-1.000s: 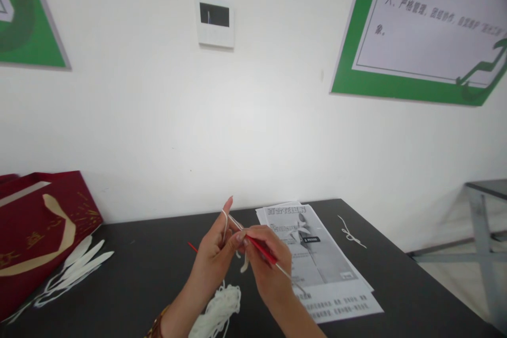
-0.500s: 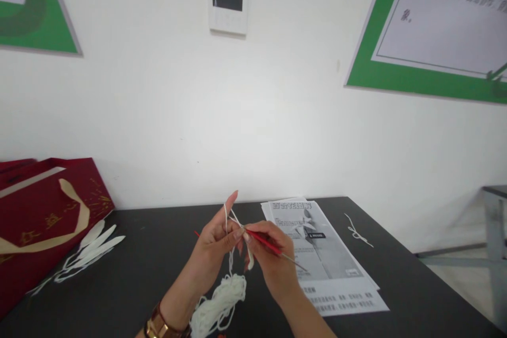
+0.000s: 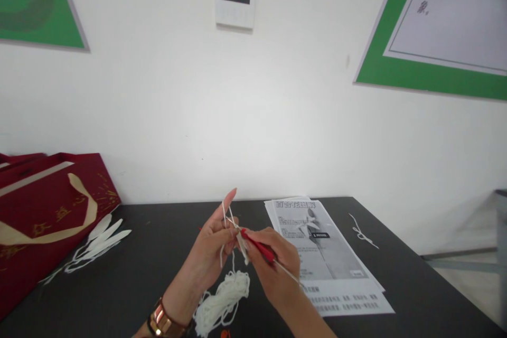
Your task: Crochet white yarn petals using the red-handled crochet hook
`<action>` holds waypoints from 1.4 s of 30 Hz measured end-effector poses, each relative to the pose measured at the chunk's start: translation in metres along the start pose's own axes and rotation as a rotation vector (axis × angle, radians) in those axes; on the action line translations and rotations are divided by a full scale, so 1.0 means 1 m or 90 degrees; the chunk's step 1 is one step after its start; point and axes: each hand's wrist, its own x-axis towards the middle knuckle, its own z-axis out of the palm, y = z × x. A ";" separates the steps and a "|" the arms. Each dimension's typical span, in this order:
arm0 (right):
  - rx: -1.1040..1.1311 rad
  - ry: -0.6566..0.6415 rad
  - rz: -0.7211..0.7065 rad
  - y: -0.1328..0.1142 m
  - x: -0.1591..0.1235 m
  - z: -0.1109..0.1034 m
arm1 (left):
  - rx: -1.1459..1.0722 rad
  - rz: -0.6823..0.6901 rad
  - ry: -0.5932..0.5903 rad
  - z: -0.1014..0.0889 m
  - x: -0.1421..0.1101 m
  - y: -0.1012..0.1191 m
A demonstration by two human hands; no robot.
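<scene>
My left hand (image 3: pixel 216 232) has its index finger raised with white yarn looped over it, while the thumb and other fingers pinch a small strip of white crochet work (image 3: pixel 242 248). My right hand (image 3: pixel 277 261) grips the red handle of a crochet hook (image 3: pixel 259 247), whose metal shaft sticks out behind toward the wrist. The hook's front end meets the work at my left fingertips; its tip is hard to make out. Below my hands lies a loose skein of white yarn (image 3: pixel 224 301), a strand running up from it.
Printed sheets (image 3: pixel 336 259) with a flower picture lie at the right on the black table (image 3: pixel 158 253). Beyond them is a short knotted white string (image 3: pixel 362 233). Several white crocheted petals (image 3: pixel 103 240) rest beside a red paper bag (image 3: pixel 51 222) at the left. An orange bit (image 3: pixel 225 334) shows at the bottom edge.
The whole view has shifted slightly. My right hand has turned the hook a little at the work, and the white strip now hangs more plainly between my hands.
</scene>
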 end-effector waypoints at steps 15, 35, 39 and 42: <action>0.268 0.052 0.141 -0.015 -0.006 0.004 | -0.108 0.041 -0.093 0.008 -0.011 0.005; 0.700 0.075 0.481 -0.018 0.006 0.006 | -0.191 0.006 -0.102 0.020 -0.017 0.010; 0.852 0.084 0.611 -0.017 0.009 0.005 | -0.147 0.014 -0.173 0.011 -0.018 0.009; 0.842 0.055 0.634 -0.016 0.011 -0.001 | -0.112 0.030 -0.191 0.008 -0.019 0.009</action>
